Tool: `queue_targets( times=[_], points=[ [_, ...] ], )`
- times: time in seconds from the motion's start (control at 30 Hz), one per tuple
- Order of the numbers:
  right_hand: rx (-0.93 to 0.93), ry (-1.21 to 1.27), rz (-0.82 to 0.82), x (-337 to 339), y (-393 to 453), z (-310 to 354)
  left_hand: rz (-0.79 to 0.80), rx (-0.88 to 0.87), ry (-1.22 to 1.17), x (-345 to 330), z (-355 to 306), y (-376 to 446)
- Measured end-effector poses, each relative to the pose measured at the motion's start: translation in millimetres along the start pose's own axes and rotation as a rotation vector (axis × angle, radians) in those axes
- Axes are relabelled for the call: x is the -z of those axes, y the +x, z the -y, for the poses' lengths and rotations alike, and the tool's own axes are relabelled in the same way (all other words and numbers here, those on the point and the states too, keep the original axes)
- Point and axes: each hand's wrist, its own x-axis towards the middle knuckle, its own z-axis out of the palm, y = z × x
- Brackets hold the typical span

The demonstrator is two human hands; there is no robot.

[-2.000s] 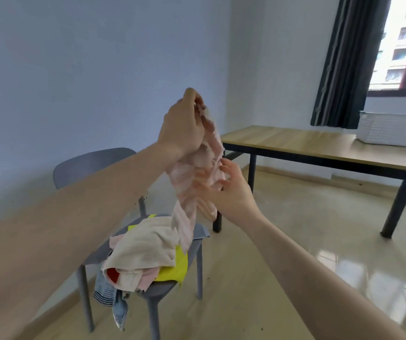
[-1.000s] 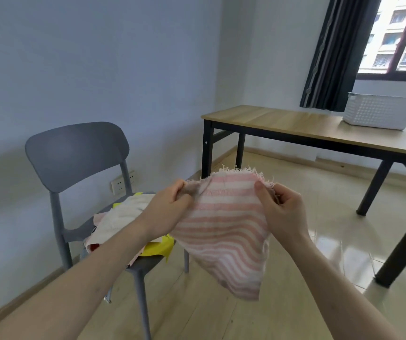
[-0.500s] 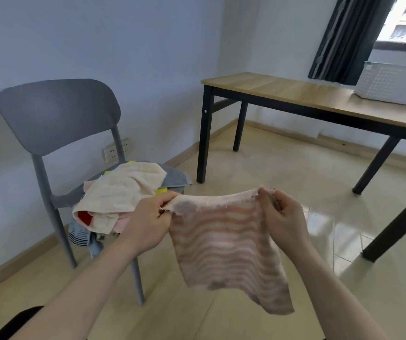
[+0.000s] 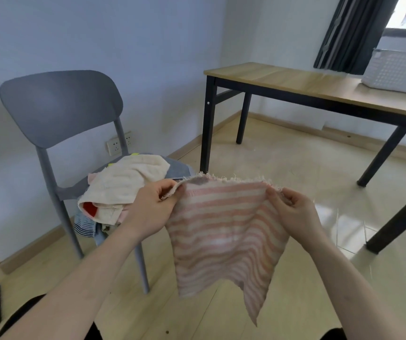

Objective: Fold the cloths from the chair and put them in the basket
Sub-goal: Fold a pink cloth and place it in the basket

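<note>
While a heap of cloths (image 4: 121,190) lies on the grey chair (image 4: 59,106), the left hand (image 4: 151,209) and right hand (image 4: 292,212) pinch the top corners of a pink-striped cloth (image 4: 224,231), hanging spread between them; the white basket (image 4: 398,72) sits on the table (image 4: 295,82).

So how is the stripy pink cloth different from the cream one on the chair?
The stripy pink cloth hangs spread out in the air, pinched at its top corners by the left hand and the right hand; the cream cloth lies crumpled on the chair, on top of a pile. The pink one has stripes and a frayed top edge; the cream one is plain. Neither is folded yet.
</note>
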Motion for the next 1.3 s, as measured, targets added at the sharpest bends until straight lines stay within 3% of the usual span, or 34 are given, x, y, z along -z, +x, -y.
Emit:
queue_targets(
  times=[0.27, 0.43, 0.53, 0.63, 0.7, 1.07, 1.3],
  points=[
    [0.004, -0.006, 0.005, -12, 26, -10, -0.053, 0.014, 0.045, -1, 7, 21],
    [-0.006, -0.130, 0.050, -2, 51, -23, 0.071, 0.029, 0.135, -8, 24, 53],
    [-0.071, -0.121, 0.141, 12, 51, -31, 0.274, 0.071, 0.138, -8, 24, 61],
    [-0.141, -0.121, 0.316, 24, 40, -43, 0.620, 0.208, 0.098, -7, 22, 56],
    [-0.154, -0.109, 0.387, 28, 37, -52, 0.707, 0.255, 0.094, -11, 29, 56],
    [-0.231, -0.379, 0.307, -5, 87, -159, 0.382, 0.255, 0.393, -137, 117, 92],
    [-0.235, -0.567, 0.327, -28, 95, -260, 0.333, 0.329, 0.448, -221, 191, 77]
  ],
)
